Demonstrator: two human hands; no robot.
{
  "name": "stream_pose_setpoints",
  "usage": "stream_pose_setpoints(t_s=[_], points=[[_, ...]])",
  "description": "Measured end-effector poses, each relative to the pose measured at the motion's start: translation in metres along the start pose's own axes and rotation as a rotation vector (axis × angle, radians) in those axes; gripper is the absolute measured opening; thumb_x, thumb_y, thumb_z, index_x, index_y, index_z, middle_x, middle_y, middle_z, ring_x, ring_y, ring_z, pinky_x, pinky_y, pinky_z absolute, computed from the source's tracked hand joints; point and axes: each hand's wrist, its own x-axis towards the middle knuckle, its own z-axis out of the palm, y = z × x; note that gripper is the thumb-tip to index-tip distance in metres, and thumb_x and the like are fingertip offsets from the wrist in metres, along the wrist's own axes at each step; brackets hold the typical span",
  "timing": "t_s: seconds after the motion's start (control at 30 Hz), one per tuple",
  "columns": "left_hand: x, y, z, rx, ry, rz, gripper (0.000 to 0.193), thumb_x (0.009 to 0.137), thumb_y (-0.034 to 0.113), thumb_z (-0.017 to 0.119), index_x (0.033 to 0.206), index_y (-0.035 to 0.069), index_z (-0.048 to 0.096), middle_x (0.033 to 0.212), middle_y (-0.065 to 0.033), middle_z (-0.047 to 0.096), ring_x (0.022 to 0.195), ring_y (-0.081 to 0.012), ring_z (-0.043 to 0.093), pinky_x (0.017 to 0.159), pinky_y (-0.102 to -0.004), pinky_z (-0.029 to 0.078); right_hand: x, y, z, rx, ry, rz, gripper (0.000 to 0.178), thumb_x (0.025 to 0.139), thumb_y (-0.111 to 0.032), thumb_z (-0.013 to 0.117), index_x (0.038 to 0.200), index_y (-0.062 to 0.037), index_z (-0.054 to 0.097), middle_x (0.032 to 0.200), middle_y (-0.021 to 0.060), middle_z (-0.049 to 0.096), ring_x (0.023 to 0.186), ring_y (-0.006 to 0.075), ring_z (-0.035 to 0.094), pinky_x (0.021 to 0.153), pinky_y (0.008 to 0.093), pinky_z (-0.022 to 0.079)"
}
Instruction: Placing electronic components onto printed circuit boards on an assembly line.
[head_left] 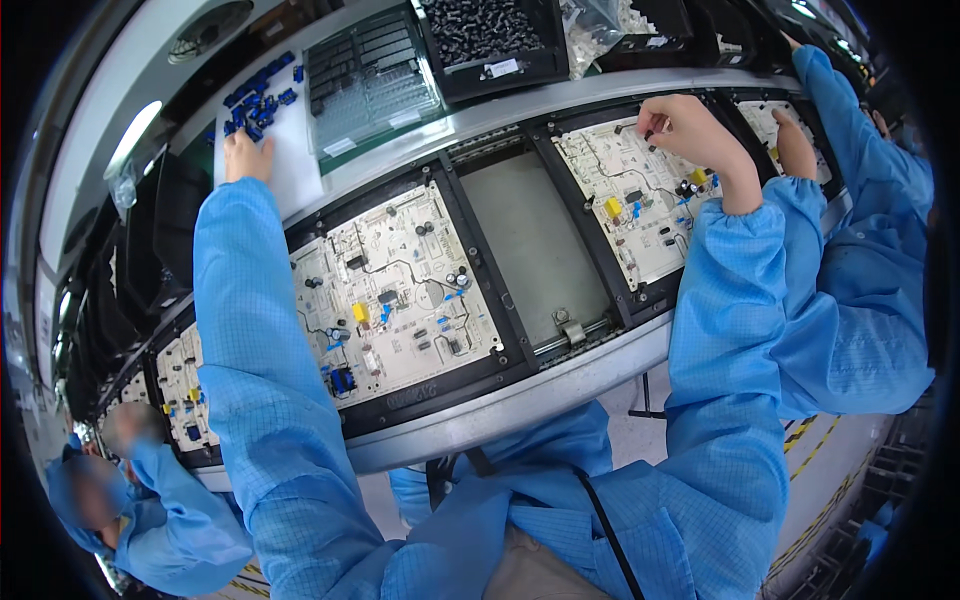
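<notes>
My left hand (pixel 247 160) is at the near edge of a loose pile of blue components (pixel 262 100) on a white sheet (pixel 290 170). Its thumb stands apart from the fingers, whose tips reach the nearest pieces. Over on the right, my right hand (pixel 695 135) pinches a small black component (pixel 649 135) above the far part of a circuit board (pixel 625 170). That board lies in a black frame and bears yellow, black and blue parts. A second populated circuit board (pixel 400 290) lies in its frame between my forearms.
A grey conveyor section (pixel 535 230) lies between the two boards. Behind stand a clear tray of dark parts (pixel 370 75) and a black bin of black cylindrical components (pixel 480 35). Co-workers in blue sleeves (pixel 850 130) work close on my right; another person (pixel 170 510) is at far left.
</notes>
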Motion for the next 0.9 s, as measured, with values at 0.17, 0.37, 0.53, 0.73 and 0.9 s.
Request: stream_pose_setpoints(t_s=[0.17,0.37,0.53,0.73,0.9], points=[[0.014,-0.011,-0.004,-0.106,0.02,-0.085,0.047,0.078,0.032,0.074,0.114,0.005,0.059,0.116,-0.0249,0.051,0.1,-0.0396,0.058,0.09,-0.0402,0.048,0.001,0.003,0.001,0.009,-0.086,0.032,0.018,0.069,0.006,0.065,0.086,-0.0006,0.065,0.08,0.0083,0.065,0.077,0.0179,0.062,0.071,0.0298,0.05],[0.022,-0.021,-0.011,-0.087,-0.021,-0.003,0.049,0.073,0.033,0.079,0.108,0.004,0.06,0.107,-0.0206,0.06,0.098,-0.0346,0.061,0.088,-0.0384,0.048,0.002,0.007,0.003,0.006,-0.075,0.026,0.021,0.067,0.006,0.068,0.086,-0.0008,0.065,0.079,0.008,0.066,0.075,0.0173,0.063,0.069,0.0293,0.051],[0.02,-0.028,-0.013,-0.239,-0.008,0.018,0.046,0.073,0.029,0.078,0.106,0.003,0.06,0.095,-0.0164,0.066,0.092,-0.0312,0.064,0.082,-0.0381,0.051,0.003,0.007,0.002,0.0,-0.053,0.007,0.021,0.065,0.007,0.07,0.085,-0.0001,0.065,0.076,0.0075,0.065,0.073,0.0168,0.063,0.067,0.0287,0.051],[0.014,-0.025,-0.023,-0.219,0.003,-0.028,0.04,0.078,0.026,0.073,0.109,0.003,0.06,0.096,-0.0171,0.067,0.09,-0.03,0.065,0.081,-0.0381,0.051,0.005,0.004,0.006,0.008,-0.035,-0.017,0.017,0.066,0.003,0.068,0.082,-0.0014,0.064,0.075,0.0075,0.065,0.072,0.0165,0.062,0.067,0.0291,0.05],[0.022,-0.018,-0.044,-0.366,0.103,-0.164,0.036,0.083,0.028,0.067,0.111,0.004,0.065,0.104,-0.0171,0.067,0.098,-0.0308,0.065,0.086,-0.0375,0.05,0.003,0.004,0.006,0.058,-0.026,0.038,0.014,0.065,0.005,0.065,0.078,0.0001,0.06,0.069,0.0055,0.061,0.068,0.0129,0.058,0.064,0.0269,0.048]])
